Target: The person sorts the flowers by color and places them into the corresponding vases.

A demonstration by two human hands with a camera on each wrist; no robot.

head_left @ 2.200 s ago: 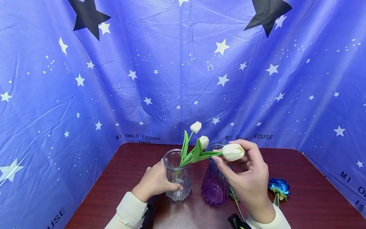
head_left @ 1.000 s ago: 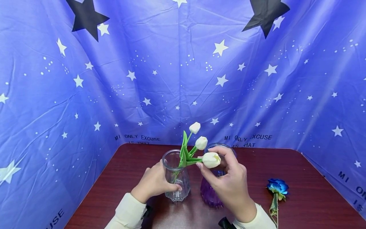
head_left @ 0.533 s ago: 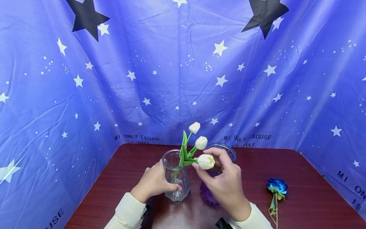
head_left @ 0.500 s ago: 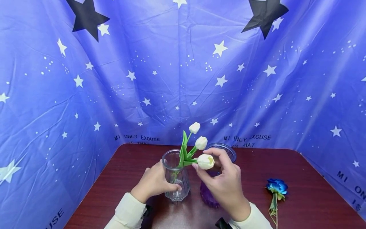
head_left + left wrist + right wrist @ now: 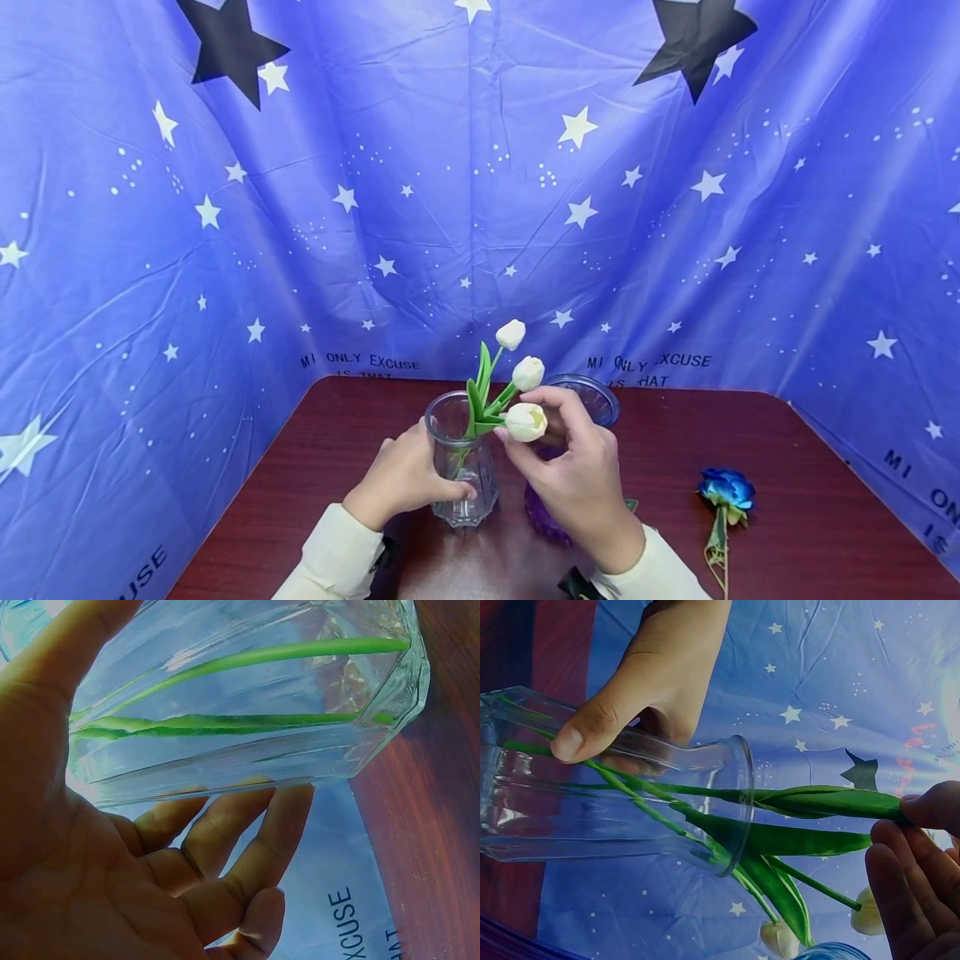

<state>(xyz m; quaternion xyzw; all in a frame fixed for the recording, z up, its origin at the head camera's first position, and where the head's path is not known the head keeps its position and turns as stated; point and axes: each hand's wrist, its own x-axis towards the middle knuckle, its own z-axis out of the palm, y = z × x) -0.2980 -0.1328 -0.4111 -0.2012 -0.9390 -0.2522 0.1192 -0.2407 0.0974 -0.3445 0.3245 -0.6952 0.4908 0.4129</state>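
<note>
My left hand grips a clear glass vase by its left side, thumb across the front; it stands upright on the table. Between the thumb and fingers of my right hand is a white tulip, pinched just below its bloom, leaning right over the rim. Two more white tulips, one higher and one lower, lean out of the same vase. Green stems run down inside the glass in the left wrist view. The right wrist view shows the pinched leaf and stem close up.
A blue-purple glass vase stands right behind my right hand, partly hidden by it. A blue flower with a stem lies farther right on the dark red table. Starry blue cloth hangs around the back and sides.
My right hand has moved left, bringing the pinched tulip closer to the clear vase's rim and the other tulips. The left hand keeps its grip and the vase stays in place.
</note>
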